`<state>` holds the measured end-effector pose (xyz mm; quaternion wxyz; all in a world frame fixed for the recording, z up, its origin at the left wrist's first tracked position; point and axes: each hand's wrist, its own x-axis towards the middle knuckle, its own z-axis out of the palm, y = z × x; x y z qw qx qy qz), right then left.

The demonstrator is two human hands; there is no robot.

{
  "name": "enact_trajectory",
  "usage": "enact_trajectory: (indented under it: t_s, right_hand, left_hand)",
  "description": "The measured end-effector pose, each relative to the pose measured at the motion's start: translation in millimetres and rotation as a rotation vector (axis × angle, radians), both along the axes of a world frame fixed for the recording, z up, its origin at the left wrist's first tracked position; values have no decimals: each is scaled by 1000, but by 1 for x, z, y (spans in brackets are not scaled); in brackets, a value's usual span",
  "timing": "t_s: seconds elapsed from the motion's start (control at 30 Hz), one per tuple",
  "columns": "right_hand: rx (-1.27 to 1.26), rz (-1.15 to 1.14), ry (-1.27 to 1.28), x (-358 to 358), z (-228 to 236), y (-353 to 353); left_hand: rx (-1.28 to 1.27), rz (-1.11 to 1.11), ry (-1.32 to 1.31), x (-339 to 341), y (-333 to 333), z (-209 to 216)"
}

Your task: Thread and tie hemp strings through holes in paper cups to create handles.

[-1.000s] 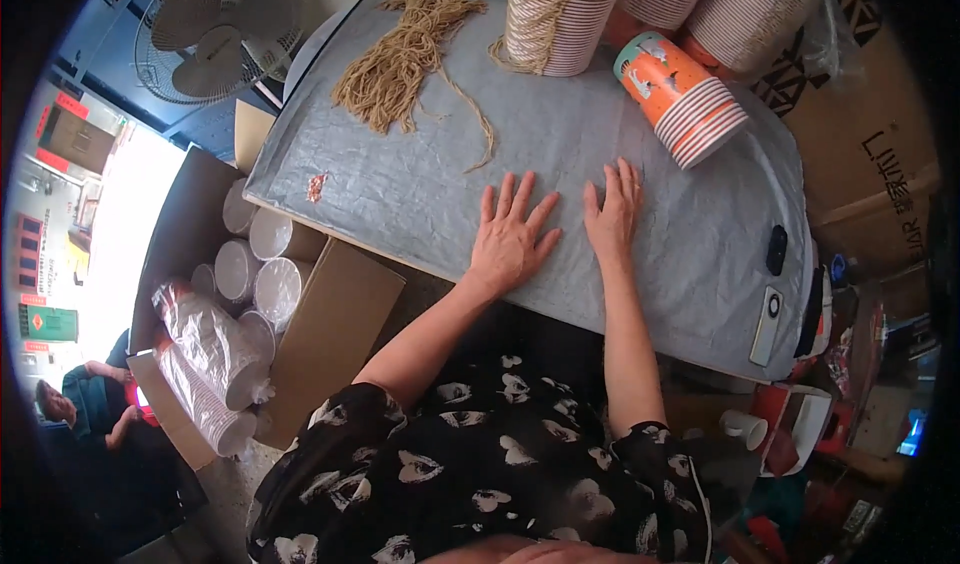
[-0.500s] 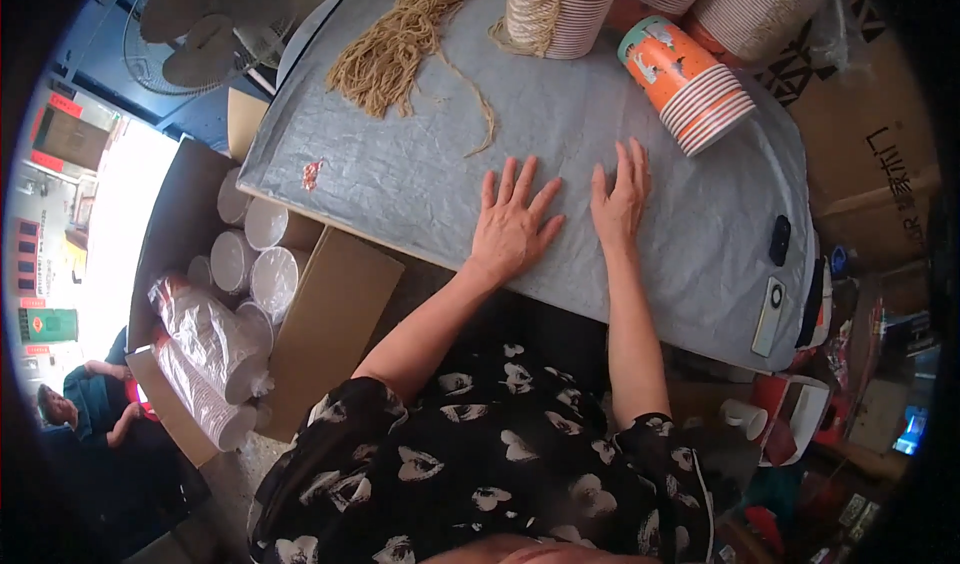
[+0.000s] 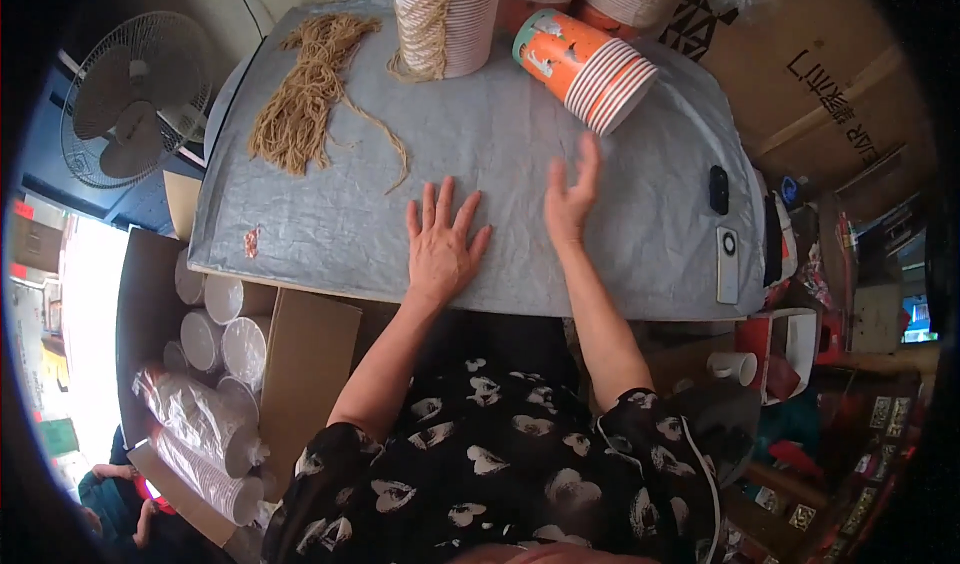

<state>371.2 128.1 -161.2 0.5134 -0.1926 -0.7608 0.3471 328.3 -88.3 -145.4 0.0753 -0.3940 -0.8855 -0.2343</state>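
Note:
My left hand (image 3: 441, 254) lies flat on the grey-covered table (image 3: 310, 229), fingers spread, holding nothing. Raised a little, my right hand (image 3: 573, 201) is open and somewhat blurred, just below a stack of orange paper cups (image 3: 585, 69) lying on its side. Beyond my hands stands a taller upright stack of paper cups (image 3: 465, 19), with twisted twine (image 3: 425, 34) hanging down its side. A bundle of tan twine (image 3: 308, 94) lies at the far left of the table, one loose strand trailing toward my left hand.
Left of the table, a cardboard box (image 3: 305, 384) holds several wrapped cup stacks (image 3: 200, 419). A fan (image 3: 135, 104) stands at the back left. A black object (image 3: 718, 191) and a white-and-silver object (image 3: 727, 264) lie at the table's right. A person (image 3: 115, 499) sits at the far left.
The view has shifted, so the table sits more to the left and straighter. My right hand has lifted and turned near the lying cups; my left hand stays flat on the table.

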Motion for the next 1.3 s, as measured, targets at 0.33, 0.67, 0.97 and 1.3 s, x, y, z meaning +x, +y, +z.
enact_trajectory:
  t_s: [0.33, 0.67, 0.97, 1.3]
  right_hand:
    - [-516, 143, 33, -37, 78, 119]
    - [-168, 196, -217, -28, 143, 114]
    - [388, 66, -678, -77, 187, 75]
    - [573, 311, -844, -89, 207, 83]
  left_hand:
    - [49, 4, -18, 3, -3, 1]
    - [66, 27, -12, 1, -9, -3]
    - [78, 14, -11, 3, -5, -4]
    - [112, -2, -35, 2, -11, -6]
